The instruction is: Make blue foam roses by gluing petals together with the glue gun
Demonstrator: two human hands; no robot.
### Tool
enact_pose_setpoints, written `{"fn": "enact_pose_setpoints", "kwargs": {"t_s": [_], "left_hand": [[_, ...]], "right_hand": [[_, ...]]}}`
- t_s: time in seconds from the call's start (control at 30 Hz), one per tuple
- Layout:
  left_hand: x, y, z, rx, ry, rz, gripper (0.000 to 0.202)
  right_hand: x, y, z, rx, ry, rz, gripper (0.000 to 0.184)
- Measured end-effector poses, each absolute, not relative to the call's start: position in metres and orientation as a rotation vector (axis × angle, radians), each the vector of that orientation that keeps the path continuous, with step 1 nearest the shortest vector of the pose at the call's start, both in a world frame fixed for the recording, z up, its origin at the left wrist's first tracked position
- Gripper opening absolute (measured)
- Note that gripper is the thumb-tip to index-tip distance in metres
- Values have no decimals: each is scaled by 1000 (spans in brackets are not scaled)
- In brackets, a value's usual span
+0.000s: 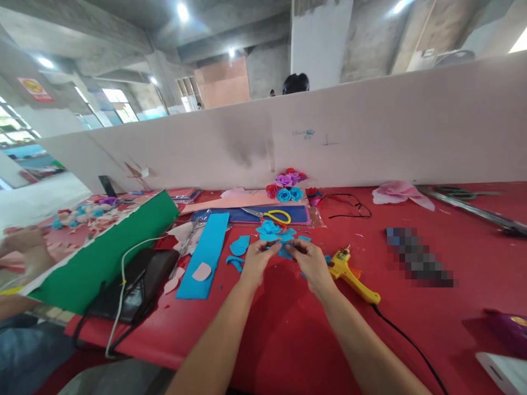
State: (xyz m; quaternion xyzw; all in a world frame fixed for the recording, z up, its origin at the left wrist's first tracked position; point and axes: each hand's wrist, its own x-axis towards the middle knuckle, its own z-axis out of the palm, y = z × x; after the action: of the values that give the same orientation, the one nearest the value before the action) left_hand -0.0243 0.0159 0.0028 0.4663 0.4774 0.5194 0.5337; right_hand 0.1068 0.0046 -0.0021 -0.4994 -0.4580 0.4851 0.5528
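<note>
Both of my hands meet over the middle of the red table, pinching a blue crepe-paper petal (pixel 284 250) between them. My left hand (pixel 261 260) grips its left edge with thumb and fingers, and my right hand (pixel 308 260) has the right edge. Just beyond them lies a cluster of blue paper petals (pixel 269 229). Cut blue pieces (pixel 239 245) rest left of my left hand. Beside my right hand a yellow hot glue gun (pixel 349 274) lies on its side, its black cord running toward me.
Yellow-handled scissors (pixel 278 215) lie on a blue packet behind the petals. Finished paper roses (pixel 290 186) stand by the white partition (pixel 370 126). A blue paper strip (pixel 206 258), a black bag (pixel 135 285) and a green board (pixel 102 247) are leftward. Past it shows another person's hand (pixel 31 247).
</note>
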Motion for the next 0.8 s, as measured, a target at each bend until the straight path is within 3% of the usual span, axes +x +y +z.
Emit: {"fn": "enact_pose_setpoints", "kwargs": {"t_s": [0.17, 0.37, 0.47, 0.57, 0.8], "left_hand": [[-22, 18, 9, 958, 1232, 1260, 19], [-31, 20, 6, 1052, 1316, 1160, 25], [-37, 22, 2, 1139, 1303, 1046, 24], [-42, 24, -1, 1237, 1289, 907, 20], [-41, 25, -9, 1423, 1298, 729, 11]], "right_hand": [[114, 1, 6, -1238, -1180, 1011, 25], [178, -45, 16, -1643, -1606, 275, 25], [205, -67, 10, -2067, -1823, -42, 36], [214, -74, 3, -2311, -1941, -48, 35], [218, -59, -2, -2331, -1994, 49, 39]]}}
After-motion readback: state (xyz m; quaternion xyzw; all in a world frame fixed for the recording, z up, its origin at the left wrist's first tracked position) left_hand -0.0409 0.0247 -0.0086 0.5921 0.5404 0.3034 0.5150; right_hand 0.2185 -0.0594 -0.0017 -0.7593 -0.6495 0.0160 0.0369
